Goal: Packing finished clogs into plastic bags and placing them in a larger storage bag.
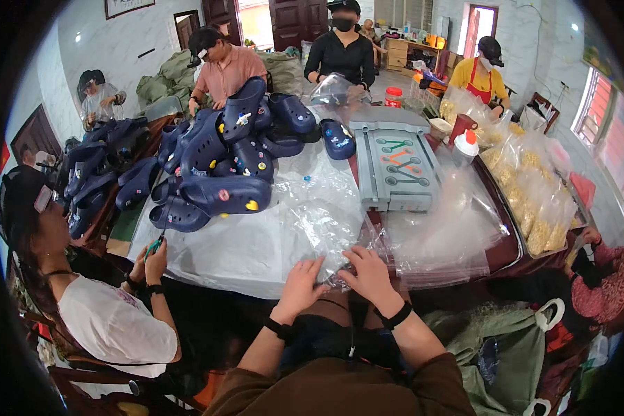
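A clear plastic bag [324, 220] lies crinkled on the white sheet in front of me, its near end at the table edge. My left hand [301, 283] grips that near end from the left, fingers on top. At its right side my right hand [369, 276] is closed on the same bag, thumb pointing inward. The exact pinch of the fingertips is partly hidden by the shiny film. Beyond the left hand rises a pile of dark blue clogs [225, 191] with colourful charms. One clog [338, 140] stands apart, beyond the bag.
Right of the bag lies a stack of clear bags [444, 239], beside a grey plastic case [399, 159] and a bottle with a red cap [466, 145]. Filled bags [530, 187] line the right side. A person [111, 312] at my left holds green-handled scissors [154, 246]. Others work across the table.
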`<state>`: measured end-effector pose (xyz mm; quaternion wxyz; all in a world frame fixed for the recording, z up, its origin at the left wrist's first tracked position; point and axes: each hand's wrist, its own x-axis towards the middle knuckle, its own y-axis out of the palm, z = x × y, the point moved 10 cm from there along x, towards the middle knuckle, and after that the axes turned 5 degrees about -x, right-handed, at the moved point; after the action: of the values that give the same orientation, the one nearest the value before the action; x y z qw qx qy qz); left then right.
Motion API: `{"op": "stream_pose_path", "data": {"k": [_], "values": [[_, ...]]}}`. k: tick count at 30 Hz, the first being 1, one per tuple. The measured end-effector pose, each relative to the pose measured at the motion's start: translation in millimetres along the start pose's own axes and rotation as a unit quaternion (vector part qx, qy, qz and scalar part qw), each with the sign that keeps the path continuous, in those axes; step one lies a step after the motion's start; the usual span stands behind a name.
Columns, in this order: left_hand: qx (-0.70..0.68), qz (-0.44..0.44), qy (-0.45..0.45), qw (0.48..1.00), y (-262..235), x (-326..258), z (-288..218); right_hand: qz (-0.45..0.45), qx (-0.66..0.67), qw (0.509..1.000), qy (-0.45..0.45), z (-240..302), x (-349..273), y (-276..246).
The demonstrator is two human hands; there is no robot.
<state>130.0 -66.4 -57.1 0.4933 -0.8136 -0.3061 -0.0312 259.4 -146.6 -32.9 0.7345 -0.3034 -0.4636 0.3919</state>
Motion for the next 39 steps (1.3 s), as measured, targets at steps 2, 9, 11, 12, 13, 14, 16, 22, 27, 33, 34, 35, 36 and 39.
{"op": "stream_pose_path", "data": {"k": [2, 9, 11, 12, 13, 14, 16, 22, 27, 33, 34, 35, 36, 39], "values": [[-0.015, 0.018, 0.006, 1.000, 1.7, 0.6, -1.2, 0.020, -0.069, 0.997, 0.019, -20.1, -8.3, 14.8], [0.036, -0.290, -0.079, 0.953, -95.9, -7.1, 44.2, -0.004, -0.047, 0.999, 0.023, -22.4, -13.0, 10.8], [0.093, -0.351, -0.128, 0.923, -122.9, -13.8, 57.4, -0.020, -0.011, 1.000, 0.012, -24.8, -13.5, 11.4], [0.146, -0.407, -0.175, 0.885, -137.8, -25.8, 64.2, -0.021, -0.008, 1.000, 0.010, -25.1, -14.0, 11.8], [0.149, -0.408, -0.175, 0.883, -141.2, -29.2, 68.6, -0.031, 0.003, 0.999, 0.009, -25.6, -14.5, 10.6], [0.193, -0.381, -0.188, 0.884, -140.7, -30.3, 72.6, -0.040, 0.014, 0.999, 0.008, -26.0, -15.1, 9.5], [0.289, -0.287, -0.218, 0.887, -134.1, -26.1, 75.5, -0.044, 0.011, 0.999, 0.010, -26.8, -16.6, 6.7], [0.338, -0.258, -0.155, 0.892, -148.9, -14.5, 88.2, -0.068, 0.028, 0.997, 0.003, -25.1, -16.7, 0.2], [0.340, -0.181, -0.118, 0.915, -140.7, 1.8, 103.4, -0.085, 0.035, 0.996, -0.002, -25.1, -16.8, 1.9], [0.325, -0.148, -0.107, 0.928, -139.8, 3.5, 110.0, -0.088, 0.032, 0.996, 0.005, -29.5, -19.1, 4.6], [0.326, -0.148, -0.105, 0.928, -143.6, 1.9, 109.7, -0.086, 0.031, 0.996, 0.005, -30.5, -18.8, 5.7], [0.317, -0.160, -0.082, 0.931, -149.1, -0.6, 105.3, -0.084, 0.029, 0.996, 0.005, -31.3, -18.9, 6.8], [0.309, -0.171, -0.059, 0.934, -154.4, -0.8, 96.5, -0.086, 0.030, 0.996, 0.007, -31.3, -18.9, 6.7], [0.234, -0.212, -0.122, 0.941, -176.1, -10.0, 91.3, -0.088, 0.028, 0.996, 0.005, -29.5, -18.9, 7.5]]}}
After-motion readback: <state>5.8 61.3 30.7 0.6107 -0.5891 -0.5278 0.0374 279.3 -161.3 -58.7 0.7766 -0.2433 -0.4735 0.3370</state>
